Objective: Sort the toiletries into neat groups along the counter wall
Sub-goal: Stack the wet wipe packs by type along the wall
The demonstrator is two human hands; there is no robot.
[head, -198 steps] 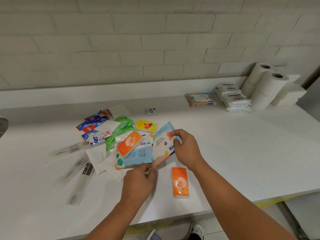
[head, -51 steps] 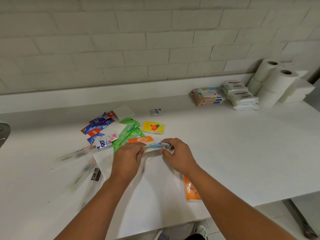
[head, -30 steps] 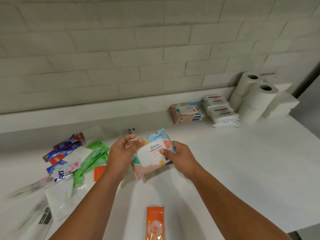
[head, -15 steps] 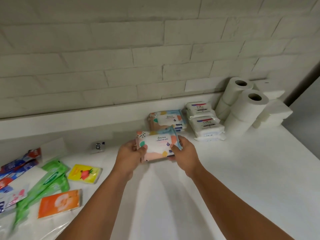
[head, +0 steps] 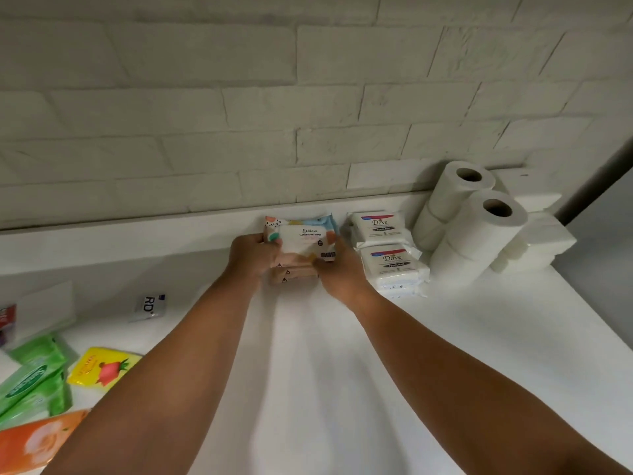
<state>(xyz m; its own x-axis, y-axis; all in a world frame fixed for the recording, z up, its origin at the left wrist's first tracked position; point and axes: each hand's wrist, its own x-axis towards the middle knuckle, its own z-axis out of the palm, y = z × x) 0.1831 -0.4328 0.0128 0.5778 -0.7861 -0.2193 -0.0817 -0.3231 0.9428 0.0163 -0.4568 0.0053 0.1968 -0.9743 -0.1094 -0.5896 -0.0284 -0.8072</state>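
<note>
head, hands (head: 254, 257) (head: 339, 274) grip wipes pack (head: 303, 240), stack (head: 294, 277) part-hidden

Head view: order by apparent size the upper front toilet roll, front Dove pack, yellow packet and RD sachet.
1. upper front toilet roll
2. front Dove pack and yellow packet look alike; the packet is nearer the camera, so unranked
3. RD sachet

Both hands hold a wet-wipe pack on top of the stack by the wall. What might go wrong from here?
The wet-wipe pack, gripped by the left hand and right hand, sits on a soft stack; released off-centre, it may slide off.
The right hand is close to the Dove packs; pulling back might nudge them.
</note>
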